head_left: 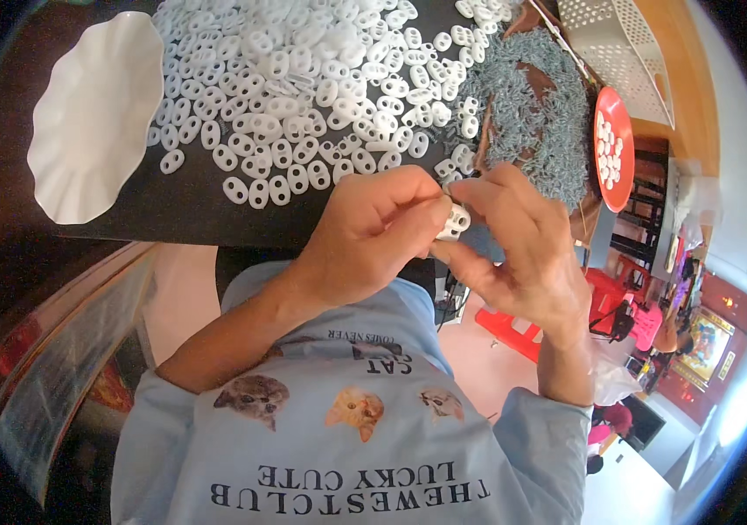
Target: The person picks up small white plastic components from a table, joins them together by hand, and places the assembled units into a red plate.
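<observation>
In front of my body, both hands meet at a small white plastic piece with two holes point(455, 222). My left hand point(372, 229) pinches at its left side with thumb and forefinger. From the right, the curled fingers and thumb of my right hand point(524, 249) close around the same piece. Whether a second piece is stacked with it, I cannot tell. Beyond my hands, a big heap of similar white oval two-hole pieces point(282, 105) spreads over the dark table point(216, 216). To its right lies a pile of small grey-blue parts point(538, 131), too small to name.
A white wavy-edged dish point(98, 118) stands at the table's left. At the right, a red plate point(613, 175) holds several small white pieces, beside a perforated pale tray point(623, 52). Red plastic stools point(513, 334) stand on the floor beyond my right arm.
</observation>
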A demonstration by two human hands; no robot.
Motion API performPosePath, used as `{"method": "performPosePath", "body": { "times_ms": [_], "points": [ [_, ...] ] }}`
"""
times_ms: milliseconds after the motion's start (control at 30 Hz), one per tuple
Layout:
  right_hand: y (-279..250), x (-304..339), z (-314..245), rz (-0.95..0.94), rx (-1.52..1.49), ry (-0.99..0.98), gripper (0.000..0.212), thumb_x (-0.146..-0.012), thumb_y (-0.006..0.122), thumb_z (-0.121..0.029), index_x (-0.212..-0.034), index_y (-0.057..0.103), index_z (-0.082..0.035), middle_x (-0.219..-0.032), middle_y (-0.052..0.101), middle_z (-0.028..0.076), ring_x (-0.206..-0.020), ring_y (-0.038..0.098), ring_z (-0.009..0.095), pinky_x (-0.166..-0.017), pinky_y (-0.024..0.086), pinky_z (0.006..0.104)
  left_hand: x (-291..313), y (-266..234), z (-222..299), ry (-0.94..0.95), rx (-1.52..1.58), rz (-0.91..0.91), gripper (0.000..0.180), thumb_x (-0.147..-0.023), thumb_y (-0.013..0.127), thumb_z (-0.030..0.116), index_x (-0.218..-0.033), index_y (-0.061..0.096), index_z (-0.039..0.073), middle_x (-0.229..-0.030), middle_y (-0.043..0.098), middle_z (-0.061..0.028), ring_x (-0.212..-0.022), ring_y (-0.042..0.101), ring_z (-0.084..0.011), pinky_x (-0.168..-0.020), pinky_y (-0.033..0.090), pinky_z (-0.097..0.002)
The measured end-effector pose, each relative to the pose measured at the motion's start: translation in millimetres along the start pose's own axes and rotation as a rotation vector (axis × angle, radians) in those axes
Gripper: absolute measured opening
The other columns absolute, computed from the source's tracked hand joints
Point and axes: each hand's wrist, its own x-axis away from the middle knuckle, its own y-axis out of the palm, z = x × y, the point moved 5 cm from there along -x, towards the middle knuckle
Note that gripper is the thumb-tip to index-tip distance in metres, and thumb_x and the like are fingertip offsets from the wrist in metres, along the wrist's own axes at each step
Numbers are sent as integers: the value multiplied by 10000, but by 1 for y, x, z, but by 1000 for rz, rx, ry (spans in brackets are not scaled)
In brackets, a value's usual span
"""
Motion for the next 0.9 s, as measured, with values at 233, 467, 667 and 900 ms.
{"method": "performPosePath", "body": {
  "times_ms": [233, 467, 667, 900],
  "points": [
    [1, 3, -3, 86, -11, -39, 289, -720, 747, -150, -925, 598, -12, -762, 504, 86, -575, 558, 254, -471, 461, 360, 1, 0, -2, -56, 5, 12, 153, -947, 516, 137, -873, 573, 15, -651, 522, 20, -492, 362, 2, -426, 262, -170],
    [1, 5, -6, 26, 27, -10, 279, -721, 737, -113, -939, 594, -13, -770, 504, 86, -578, 557, 250, -475, 460, 353, 2, 0, 1, -50, -5, -11, 155, -938, 525, 143, -860, 580, 21, -649, 538, 12, -498, 378, 2, -428, 273, -171],
    [2, 8, -3, 56, 12, -29, 314, -720, 753, -156, -952, 594, -15, -773, 507, 85, -582, 562, 253, -478, 466, 352, 0, 1, 0, -47, -31, -5, 158, -936, 531, 141, -846, 579, 20, -641, 529, 18, -505, 384, 0, -431, 274, -177],
    [3, 10, -4, 90, 145, -3, 372, -723, 746, -264, -945, 585, -14, -804, 516, 88, -637, 587, 239, -531, 481, 345, 0, 3, 1, -97, 84, 33, 150, -913, 545, 99, -800, 583, 7, -660, 538, 21, -583, 451, -14, -502, 350, -184]
  ]
}}
